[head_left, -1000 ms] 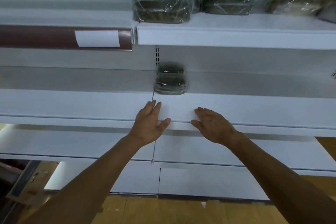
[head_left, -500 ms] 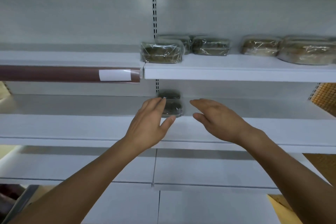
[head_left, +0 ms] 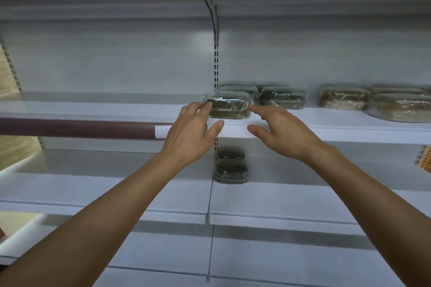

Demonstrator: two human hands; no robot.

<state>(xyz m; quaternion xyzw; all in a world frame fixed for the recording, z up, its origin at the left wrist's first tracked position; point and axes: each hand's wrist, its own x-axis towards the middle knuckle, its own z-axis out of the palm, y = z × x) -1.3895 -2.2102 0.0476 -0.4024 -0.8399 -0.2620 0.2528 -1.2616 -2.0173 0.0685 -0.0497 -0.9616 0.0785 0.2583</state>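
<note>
A clear-wrapped tray of dark food point(head_left: 229, 105) sits at the front left end of a white shelf point(head_left: 326, 123). My left hand point(head_left: 191, 133) reaches up with straight fingers, its fingertips at the tray's left side. My right hand point(head_left: 282, 130) is spread open at the tray's right side, fingertips close to the wrap. Neither hand grips the tray. Behind it lie more wrapped trays of dark food point(head_left: 282, 98).
Lighter wrapped trays point(head_left: 342, 98) and a round wrapped pack point(head_left: 401, 107) lie further right on the same shelf. One shelf lower, two dark wrapped trays point(head_left: 231, 168) sit one behind the other. A brown price rail point(head_left: 77, 127) with a white label runs left.
Both hands have risen from the lower shelf's edge to the upper shelf and now flank the front wrapped tray. The view has tilted upward.
</note>
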